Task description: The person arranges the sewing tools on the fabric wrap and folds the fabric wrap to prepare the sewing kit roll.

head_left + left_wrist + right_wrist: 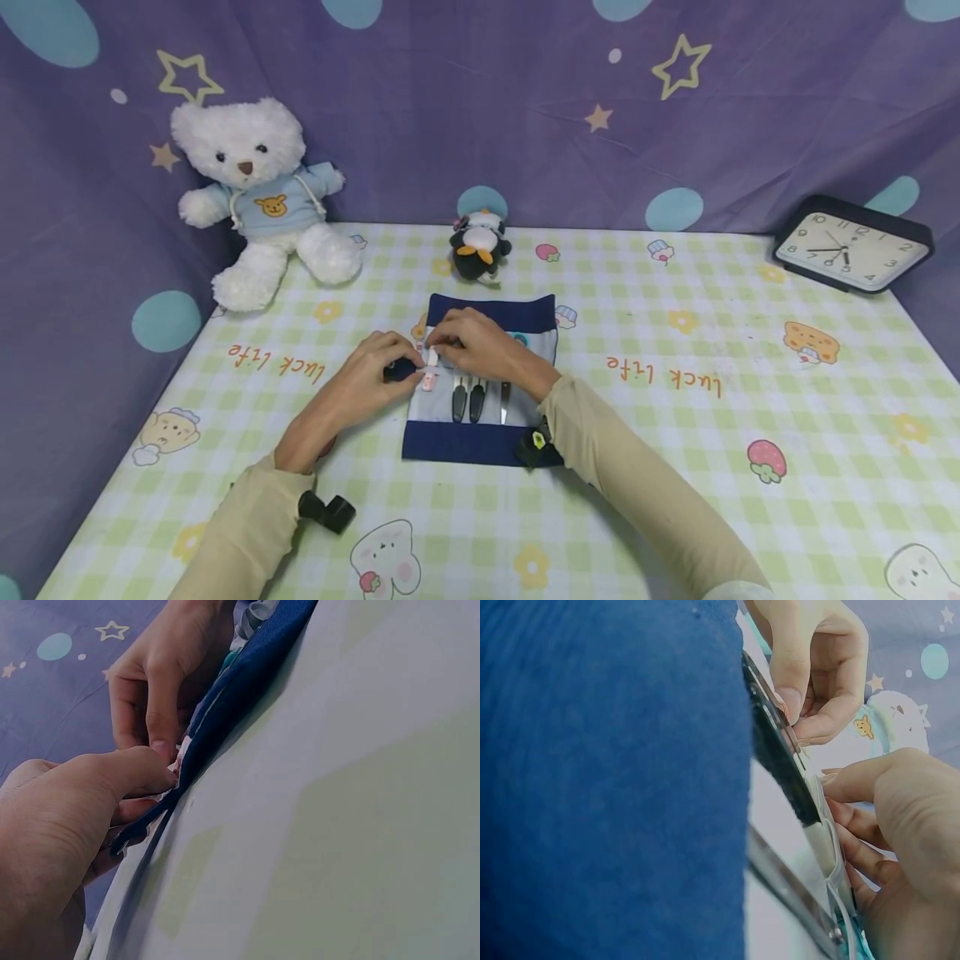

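A navy-and-grey cloth tool roll lies unfolded on the table. My left hand grips its left edge, folding a bit of navy cloth up, with the thumb by a small pink-and-white flat piece. In the left wrist view that thumb presses on the navy edge. My right hand reaches over the roll and pinches the upper end of the pink-and-white piece, its fingertips close to the left hand's. Two black-handled tools and a slim brown-and-metal tool sit in the roll's slots.
Behind the roll lies a penguin plush. A white teddy bear sits at the back left, and a black-framed clock stands at the back right. A checked cloth covers the table; a purple curtain hangs behind.
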`<state>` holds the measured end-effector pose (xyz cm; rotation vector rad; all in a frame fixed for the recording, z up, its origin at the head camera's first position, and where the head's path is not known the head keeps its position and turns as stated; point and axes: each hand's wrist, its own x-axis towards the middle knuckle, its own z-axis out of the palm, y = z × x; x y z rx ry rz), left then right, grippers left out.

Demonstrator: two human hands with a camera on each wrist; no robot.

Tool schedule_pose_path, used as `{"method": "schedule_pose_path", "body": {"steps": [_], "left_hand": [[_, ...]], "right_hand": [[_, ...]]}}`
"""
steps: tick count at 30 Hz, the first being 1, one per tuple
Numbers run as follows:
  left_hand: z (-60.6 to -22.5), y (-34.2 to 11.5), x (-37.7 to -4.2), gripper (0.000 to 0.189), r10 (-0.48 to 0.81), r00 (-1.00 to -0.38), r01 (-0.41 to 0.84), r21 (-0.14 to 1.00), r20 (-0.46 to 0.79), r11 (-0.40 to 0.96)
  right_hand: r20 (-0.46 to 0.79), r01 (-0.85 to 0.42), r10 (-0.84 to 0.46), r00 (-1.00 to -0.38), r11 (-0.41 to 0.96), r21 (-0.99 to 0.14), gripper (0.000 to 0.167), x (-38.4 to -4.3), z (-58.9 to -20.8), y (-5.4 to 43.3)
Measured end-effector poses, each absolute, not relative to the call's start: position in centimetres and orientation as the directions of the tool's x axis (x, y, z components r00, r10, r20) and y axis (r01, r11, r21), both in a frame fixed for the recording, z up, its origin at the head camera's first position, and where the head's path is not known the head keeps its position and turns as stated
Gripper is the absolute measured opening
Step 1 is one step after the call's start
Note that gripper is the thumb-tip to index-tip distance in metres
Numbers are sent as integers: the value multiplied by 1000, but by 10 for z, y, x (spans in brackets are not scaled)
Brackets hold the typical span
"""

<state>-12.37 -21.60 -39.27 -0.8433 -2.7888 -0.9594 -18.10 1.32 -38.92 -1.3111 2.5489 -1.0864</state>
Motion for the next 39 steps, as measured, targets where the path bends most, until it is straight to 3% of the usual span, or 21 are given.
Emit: {"method": "schedule_pose_path", "body": {"steps": [26,39], "left_hand": [[-392,-216,-122,8,475,-843,531,539,253,654],[-386,-217,-118,8,427,-855,518,549,295,656]], "right_hand": [[193,-637,-719,-667,418,-648,20,-180,-385,17],[225,-595,-664,-713,403,-696,21,-184,-375,48]]}}
